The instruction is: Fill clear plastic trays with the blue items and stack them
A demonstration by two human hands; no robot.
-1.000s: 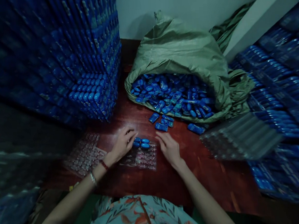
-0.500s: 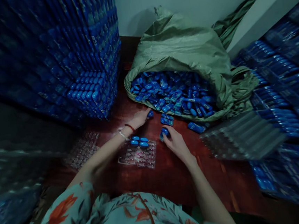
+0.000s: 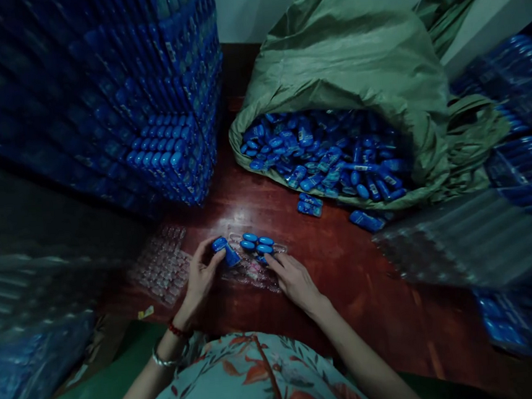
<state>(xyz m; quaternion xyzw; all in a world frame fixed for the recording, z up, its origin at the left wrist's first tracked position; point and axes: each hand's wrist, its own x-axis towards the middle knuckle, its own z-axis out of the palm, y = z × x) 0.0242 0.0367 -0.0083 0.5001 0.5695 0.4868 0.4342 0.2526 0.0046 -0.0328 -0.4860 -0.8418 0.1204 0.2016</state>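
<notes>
My left hand (image 3: 201, 273) grips a small blue container (image 3: 226, 251) between thumb and fingers, tilted beside the left part of a clear plastic tray (image 3: 257, 278) with moulded pockets. Several shiny blue oval containers (image 3: 257, 242) stand close together at the tray's far side. My right hand (image 3: 297, 282) is closed at the tray's right side, its fingertips on another blue container (image 3: 262, 259), mostly hidden under them. Beyond the hands, a pair of blue containers (image 3: 310, 204) lies on the red-brown table (image 3: 347, 279).
A green woven sack (image 3: 346, 56) lies open, full of loose blue containers (image 3: 327, 154). Filled trays rise in a tall stack (image 3: 163, 146) at left. Another clear tray (image 3: 162, 264) lies left; stacked clear trays (image 3: 469, 240) stand right. One blue container (image 3: 365, 220) lies near the sack.
Both hands have come back from near the sack to the tray, each bringing a blue container. The view has shifted slightly, and the standing containers remain grouped on the tray.
</notes>
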